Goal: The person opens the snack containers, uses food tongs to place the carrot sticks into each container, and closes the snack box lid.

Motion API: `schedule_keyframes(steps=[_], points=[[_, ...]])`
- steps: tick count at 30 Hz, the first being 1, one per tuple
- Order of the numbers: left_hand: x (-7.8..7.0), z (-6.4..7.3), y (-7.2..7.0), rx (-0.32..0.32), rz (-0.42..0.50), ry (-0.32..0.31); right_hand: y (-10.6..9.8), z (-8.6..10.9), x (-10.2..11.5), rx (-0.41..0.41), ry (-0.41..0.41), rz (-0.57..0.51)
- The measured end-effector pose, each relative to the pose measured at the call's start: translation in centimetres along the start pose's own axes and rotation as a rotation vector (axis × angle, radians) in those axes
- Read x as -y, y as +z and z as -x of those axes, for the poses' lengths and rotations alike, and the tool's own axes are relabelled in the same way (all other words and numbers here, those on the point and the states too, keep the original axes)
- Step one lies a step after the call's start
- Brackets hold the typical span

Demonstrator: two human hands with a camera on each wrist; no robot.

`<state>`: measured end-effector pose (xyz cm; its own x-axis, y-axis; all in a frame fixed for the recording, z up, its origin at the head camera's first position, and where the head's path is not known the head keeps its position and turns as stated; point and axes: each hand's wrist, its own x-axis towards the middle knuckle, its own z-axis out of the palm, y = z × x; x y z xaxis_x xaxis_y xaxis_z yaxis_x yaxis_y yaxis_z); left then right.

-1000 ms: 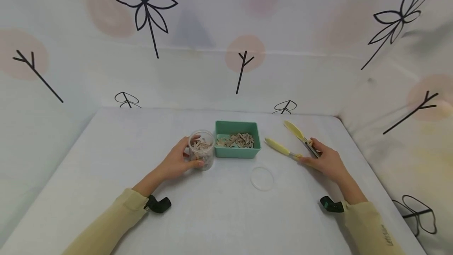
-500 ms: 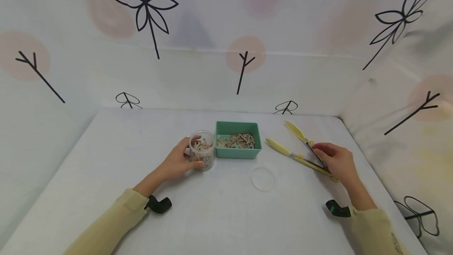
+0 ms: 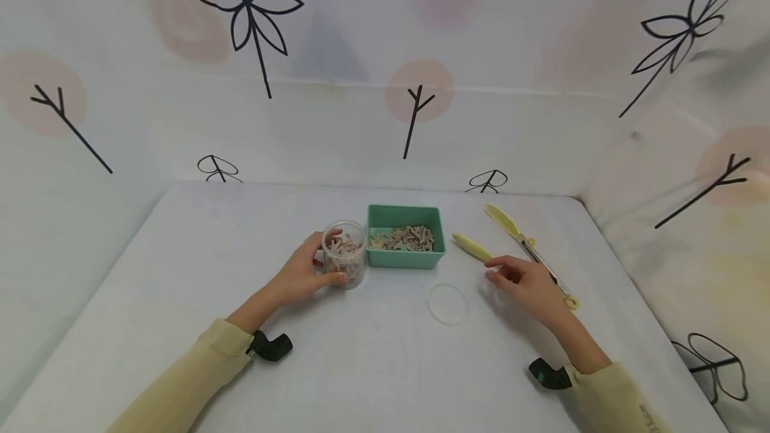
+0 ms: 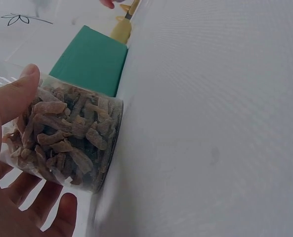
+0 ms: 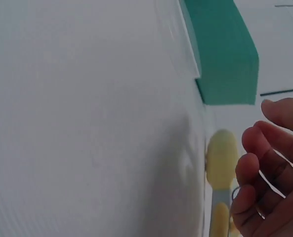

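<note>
My left hand [image 3: 305, 271] holds a clear round jar [image 3: 353, 276] standing on the table, thumb on the near side and fingers behind. Brownish dried strips [image 4: 69, 131] fill much of the jar, whose top is uncovered. Right beside it stands a green rectangular box [image 3: 404, 259] with more such strips [image 3: 412, 239] inside. My right hand [image 3: 532, 289] hovers with loosely bent fingers and nothing in them. Beneath and behind that hand lie yellow-tipped metal tongs [image 3: 500, 219], spread apart and partly hidden by it. Left of the hand a thin clear disc, like a lid [image 3: 448, 305], lies flat.
A white cloth covers the table [image 3: 373, 379]. Behind and at the sides hangs a pale curtain [image 3: 337, 132] with plant drawings. Each wrist wears a black camera mount, the left one [image 3: 272, 346] and the right one [image 3: 550, 374] both close above the table.
My right hand has let go of the tongs, which now lie on the table, and has moved left toward the clear disc. My left hand keeps its hold on the jar.
</note>
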<state>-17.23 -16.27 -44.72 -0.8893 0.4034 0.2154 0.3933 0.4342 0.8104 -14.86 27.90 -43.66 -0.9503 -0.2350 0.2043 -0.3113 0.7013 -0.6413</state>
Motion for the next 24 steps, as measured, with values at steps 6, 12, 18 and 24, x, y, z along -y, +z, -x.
schedule_keyframes(steps=[6, 12, 18, 24], points=[[0.1, -0.2, 0.0, -0.005, -0.01, 0.005, 2.4, -0.2, 1.0, 0.142, -0.132, -0.037], [0.1, -0.3, 0.0, -0.005, -0.012, -0.005, 3.1, -0.6, 1.4, 0.2, -0.161, -0.036], [0.0, -0.2, 0.0, -0.001, -0.016, -0.009, 3.0, -0.9, 2.0, 0.286, -0.107, 0.005], [0.1, 0.0, 0.1, -0.002, -0.018, -0.007, 3.5, -0.9, 3.1, 0.343, -0.084, 0.095]])
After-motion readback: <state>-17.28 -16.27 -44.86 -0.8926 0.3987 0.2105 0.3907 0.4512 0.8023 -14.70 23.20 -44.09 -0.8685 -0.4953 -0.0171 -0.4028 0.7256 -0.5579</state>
